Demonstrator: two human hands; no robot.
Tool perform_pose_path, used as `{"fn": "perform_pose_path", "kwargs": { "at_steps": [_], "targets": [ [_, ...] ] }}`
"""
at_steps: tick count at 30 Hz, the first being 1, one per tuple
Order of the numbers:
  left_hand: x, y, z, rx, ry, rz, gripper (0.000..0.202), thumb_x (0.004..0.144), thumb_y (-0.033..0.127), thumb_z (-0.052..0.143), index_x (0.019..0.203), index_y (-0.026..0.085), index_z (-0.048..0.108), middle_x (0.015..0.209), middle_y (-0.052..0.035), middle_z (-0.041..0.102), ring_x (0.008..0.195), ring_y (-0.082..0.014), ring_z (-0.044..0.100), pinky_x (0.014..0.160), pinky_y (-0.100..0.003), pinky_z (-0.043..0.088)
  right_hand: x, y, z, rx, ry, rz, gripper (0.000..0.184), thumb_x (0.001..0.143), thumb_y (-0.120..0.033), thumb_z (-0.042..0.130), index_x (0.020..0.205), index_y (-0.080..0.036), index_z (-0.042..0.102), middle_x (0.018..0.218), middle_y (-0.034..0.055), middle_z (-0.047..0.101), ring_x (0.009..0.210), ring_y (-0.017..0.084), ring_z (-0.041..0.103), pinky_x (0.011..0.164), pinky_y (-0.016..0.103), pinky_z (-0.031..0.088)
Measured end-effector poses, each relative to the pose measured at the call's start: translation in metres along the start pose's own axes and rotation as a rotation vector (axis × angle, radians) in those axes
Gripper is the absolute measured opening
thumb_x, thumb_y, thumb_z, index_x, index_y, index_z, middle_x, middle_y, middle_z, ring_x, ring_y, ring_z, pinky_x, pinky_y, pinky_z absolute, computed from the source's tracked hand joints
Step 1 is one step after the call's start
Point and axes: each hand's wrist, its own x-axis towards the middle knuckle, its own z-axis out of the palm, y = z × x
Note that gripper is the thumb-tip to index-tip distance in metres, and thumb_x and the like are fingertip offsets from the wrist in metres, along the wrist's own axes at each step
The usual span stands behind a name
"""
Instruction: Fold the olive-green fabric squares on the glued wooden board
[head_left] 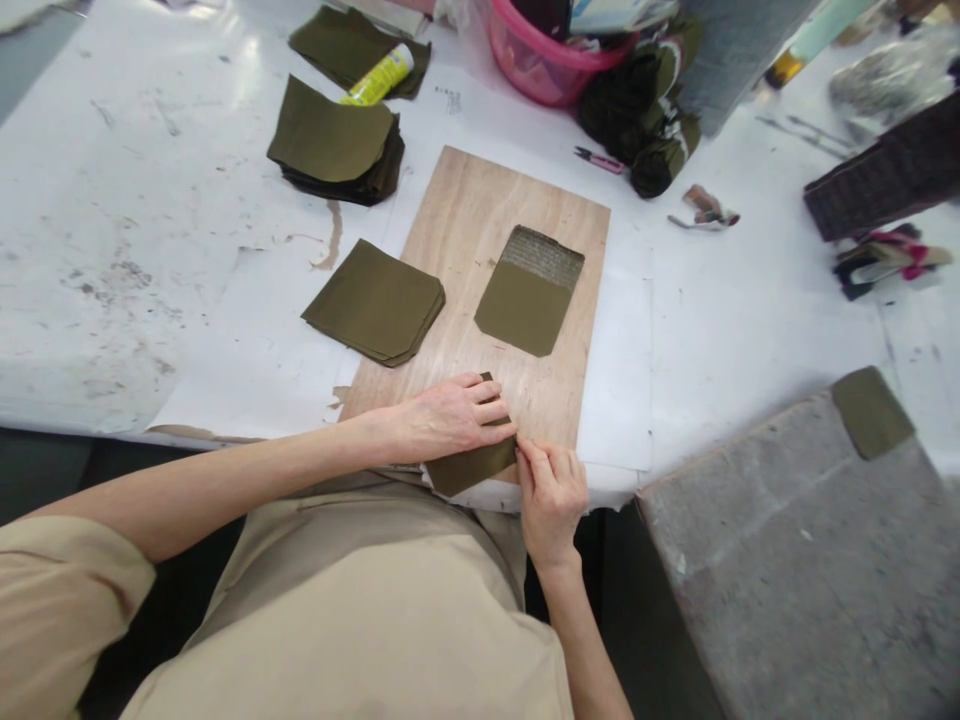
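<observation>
An olive-green fabric piece (471, 469) lies at the near edge of a wooden board (457, 215), partly covered by my hands. My left hand (457, 415) rests flat on it, fingers stretched out. At the piece's right edge, my right hand (551, 490) is closed, thumb and fingertips pinching the cloth. Farther up the board lies an olive pocket-shaped piece (523, 310) with a speckled grey band along its top. A small stack of similar cut pieces (375, 300) overlaps the board's left side.
Two more fabric piles (330, 130) lie at the back left, a yellow-green glue stick (381, 75) on the rear one. A pink basin (551, 65), thread snips (598, 160) and dark bundles (652, 130) stand behind. At right, a grey slab (795, 540) carries one olive piece (872, 412).
</observation>
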Motion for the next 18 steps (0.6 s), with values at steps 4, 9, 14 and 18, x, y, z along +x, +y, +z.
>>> {"fn": "perform_pose_path", "kwargs": {
  "at_steps": [4,9,14,18],
  "targets": [
    [0.0,0.003,0.001,0.01,0.032,0.001,0.021,0.095,0.018,0.051,0.114,0.023,0.056,0.101,-0.0061,0.06,0.101,-0.0221,0.054,0.083,-0.035,0.042,-0.002,0.001,-0.001,-0.005,0.003,-0.003,0.018,0.094,-0.021,0.053,0.102,-0.02,0.068,0.084,0.005,0.064,0.08,0.016,0.052,0.076,0.03,0.04],
    [0.001,0.006,-0.002,0.043,0.017,0.005,0.025,0.094,0.016,0.05,0.117,0.025,0.055,0.102,-0.0064,0.061,0.1,-0.0229,0.054,0.084,-0.037,0.043,-0.004,0.001,-0.002,0.002,0.015,-0.006,0.017,0.094,-0.021,0.053,0.1,-0.021,0.069,0.083,0.0048,0.064,0.079,0.016,0.052,0.075,0.029,0.04],
    [0.0,0.008,-0.001,0.06,0.019,0.012,0.029,0.093,0.016,0.052,0.119,0.026,0.054,0.103,-0.0075,0.06,0.101,-0.0247,0.055,0.084,-0.039,0.044,-0.009,0.002,-0.002,-0.004,0.007,-0.001,0.017,0.093,-0.019,0.055,0.103,-0.021,0.069,0.085,0.0049,0.064,0.08,0.016,0.053,0.076,0.03,0.041],
    [0.001,0.012,-0.002,0.054,0.014,-0.007,0.031,0.092,0.016,0.053,0.121,0.027,0.054,0.102,-0.0079,0.061,0.101,-0.0254,0.056,0.085,-0.041,0.044,-0.014,0.005,-0.004,-0.01,-0.006,0.004,0.019,0.093,-0.019,0.055,0.106,-0.022,0.07,0.084,0.0049,0.063,0.08,0.016,0.053,0.076,0.03,0.042]
  ]
}}
